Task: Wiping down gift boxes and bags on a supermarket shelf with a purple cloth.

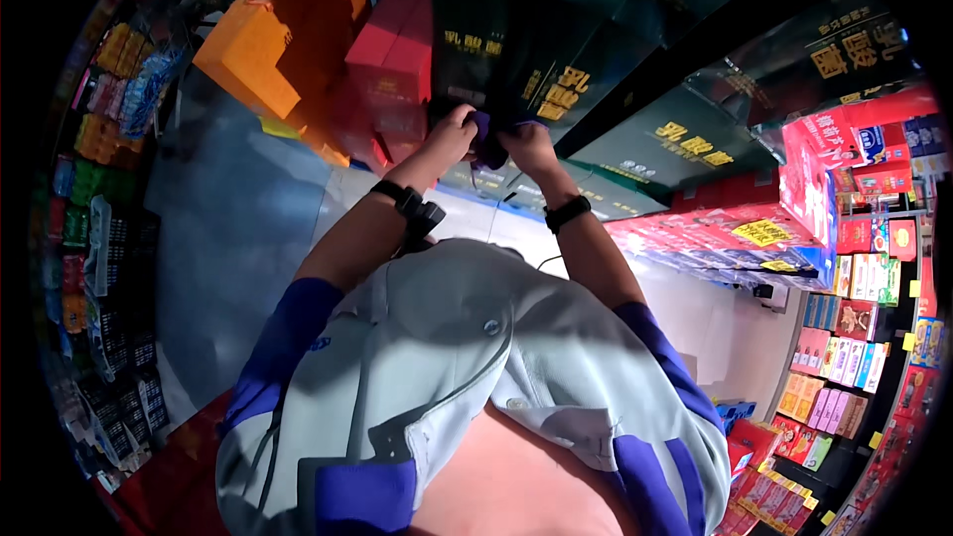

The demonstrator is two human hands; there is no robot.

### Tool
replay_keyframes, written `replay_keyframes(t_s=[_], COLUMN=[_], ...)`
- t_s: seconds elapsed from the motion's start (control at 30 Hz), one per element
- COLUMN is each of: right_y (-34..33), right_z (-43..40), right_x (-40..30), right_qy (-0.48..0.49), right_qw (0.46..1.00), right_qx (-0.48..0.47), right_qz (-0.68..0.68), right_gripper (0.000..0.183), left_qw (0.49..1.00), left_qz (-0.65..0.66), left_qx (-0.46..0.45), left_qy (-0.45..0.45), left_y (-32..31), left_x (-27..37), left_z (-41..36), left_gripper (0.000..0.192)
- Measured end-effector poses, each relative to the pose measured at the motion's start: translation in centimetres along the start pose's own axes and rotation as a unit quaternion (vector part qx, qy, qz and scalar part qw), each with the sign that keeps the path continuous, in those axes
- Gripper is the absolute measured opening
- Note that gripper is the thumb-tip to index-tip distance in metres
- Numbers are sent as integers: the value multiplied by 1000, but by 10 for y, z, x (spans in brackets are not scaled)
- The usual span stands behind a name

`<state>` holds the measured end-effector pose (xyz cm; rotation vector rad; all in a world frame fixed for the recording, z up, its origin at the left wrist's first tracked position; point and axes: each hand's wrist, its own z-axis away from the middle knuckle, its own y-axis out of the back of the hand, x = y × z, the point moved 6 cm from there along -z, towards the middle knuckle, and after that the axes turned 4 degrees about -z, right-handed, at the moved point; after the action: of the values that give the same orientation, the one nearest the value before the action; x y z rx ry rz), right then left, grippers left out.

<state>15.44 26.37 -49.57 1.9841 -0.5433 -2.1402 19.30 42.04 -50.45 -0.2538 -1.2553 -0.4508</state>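
My left hand grips one side of a dark purple cloth. The cloth's other side is pinched in my right hand, and its middle sags between the two. Both hands are in front of dark green cartons with gold lettering. A red box stands just to the left of the cartons. Black bands circle both wrists, with a small dark device on the left one. The fingertips are partly hidden in the cloth.
An orange box stands at the upper left. More green cartons and red cartons are stacked at the right. Shelves with packaged goods line both sides. Pale floor tiles show at the left. A thin dark cord hangs near the right wrist.
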Motion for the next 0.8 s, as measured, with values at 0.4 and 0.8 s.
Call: replay_keyframes(t_s=[0.4, 0.8], right_y=[89, 142], right_z=[36, 91], right_x=[-220, -221], right_qy=[190, 303], right_qw=[973, 818], right_qx=[119, 479], right_qz=[-56, -98], right_gripper=[24, 15], left_qw=[914, 724], left_qz=[33, -207], left_qx=[11, -32], left_qy=[-404, -657], left_y=[1, -40], left_x=[226, 266], left_z=[93, 120], left_gripper=[39, 43])
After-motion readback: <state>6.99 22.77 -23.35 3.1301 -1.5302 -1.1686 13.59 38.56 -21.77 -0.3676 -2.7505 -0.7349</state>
